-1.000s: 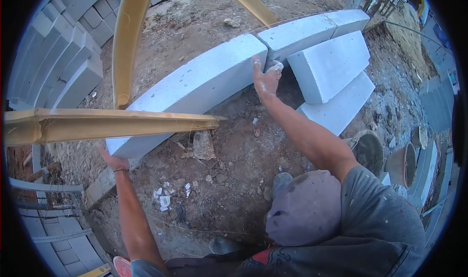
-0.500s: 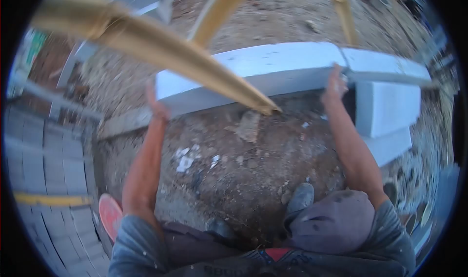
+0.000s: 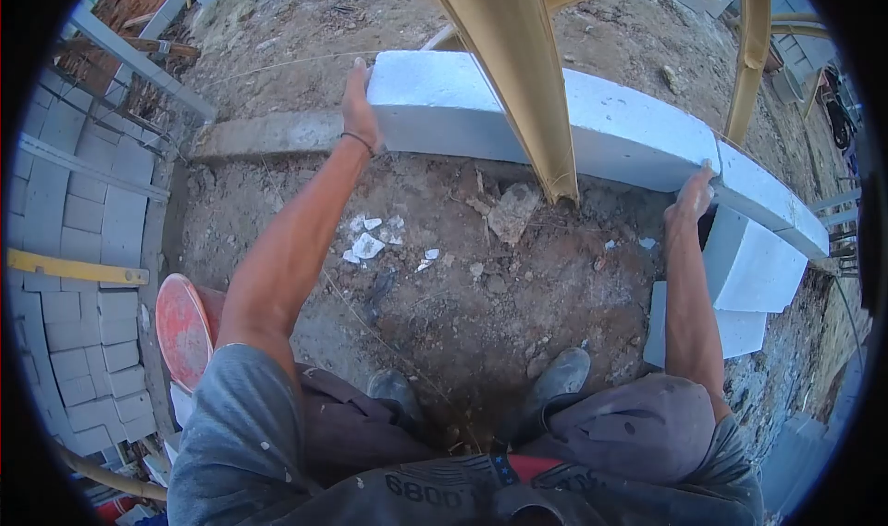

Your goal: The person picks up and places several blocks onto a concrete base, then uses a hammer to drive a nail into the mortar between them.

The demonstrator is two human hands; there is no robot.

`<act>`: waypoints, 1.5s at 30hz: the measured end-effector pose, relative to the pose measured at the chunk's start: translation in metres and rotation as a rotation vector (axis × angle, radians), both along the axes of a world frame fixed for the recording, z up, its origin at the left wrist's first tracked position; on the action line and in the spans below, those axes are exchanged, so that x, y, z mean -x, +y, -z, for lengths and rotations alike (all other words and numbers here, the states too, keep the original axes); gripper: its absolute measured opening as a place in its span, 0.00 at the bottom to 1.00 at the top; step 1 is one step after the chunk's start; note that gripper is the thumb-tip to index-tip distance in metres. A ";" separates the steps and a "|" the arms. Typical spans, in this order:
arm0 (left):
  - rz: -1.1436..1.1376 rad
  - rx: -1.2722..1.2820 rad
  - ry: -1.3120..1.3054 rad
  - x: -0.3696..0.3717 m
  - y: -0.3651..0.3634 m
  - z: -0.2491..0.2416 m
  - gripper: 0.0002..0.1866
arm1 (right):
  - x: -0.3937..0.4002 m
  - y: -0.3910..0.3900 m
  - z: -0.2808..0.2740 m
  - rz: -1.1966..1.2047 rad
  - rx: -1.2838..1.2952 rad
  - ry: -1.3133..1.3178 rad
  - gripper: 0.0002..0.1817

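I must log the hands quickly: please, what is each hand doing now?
Left hand: pressed on the left end of the long pale grey concrete block; a closed grasp cannot be told.
Right hand: gripping the block's right end.

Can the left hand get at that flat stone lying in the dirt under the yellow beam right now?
Probably not yet: the left hand grips the end of the white block. The stone lies uncovered.

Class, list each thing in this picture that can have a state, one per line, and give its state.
Long white block: lying flat on the dirt, gripped at both ends.
Left hand: pressed on the block's left end.
Right hand: gripping the block's right end.
Neighbouring block: butted against its right end.
Loose block: lying below, apart.
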State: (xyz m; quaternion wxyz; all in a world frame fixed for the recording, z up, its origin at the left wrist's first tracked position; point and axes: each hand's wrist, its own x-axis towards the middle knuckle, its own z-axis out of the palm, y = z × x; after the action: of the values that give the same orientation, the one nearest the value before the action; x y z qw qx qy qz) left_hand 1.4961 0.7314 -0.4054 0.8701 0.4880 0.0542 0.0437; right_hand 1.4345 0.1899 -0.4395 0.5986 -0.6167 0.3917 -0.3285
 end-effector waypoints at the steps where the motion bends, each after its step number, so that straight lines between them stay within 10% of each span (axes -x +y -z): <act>1: 0.004 0.003 0.003 0.000 0.000 0.001 0.38 | 0.001 0.002 -0.001 0.014 0.005 -0.010 0.51; 26: 0.013 -0.036 -0.149 -0.036 0.034 0.046 0.32 | 0.010 0.012 -0.003 0.141 0.491 0.171 0.47; 45: 0.002 -0.080 -0.016 -0.019 0.021 0.019 0.32 | 0.030 0.020 -0.018 0.125 0.305 0.256 0.47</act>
State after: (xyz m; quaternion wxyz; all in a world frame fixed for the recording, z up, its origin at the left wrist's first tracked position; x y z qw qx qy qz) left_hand 1.5149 0.7528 -0.4239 0.8504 0.5220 0.0448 0.0490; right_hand 1.4042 0.2098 -0.4220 0.4220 -0.7115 0.4477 -0.3397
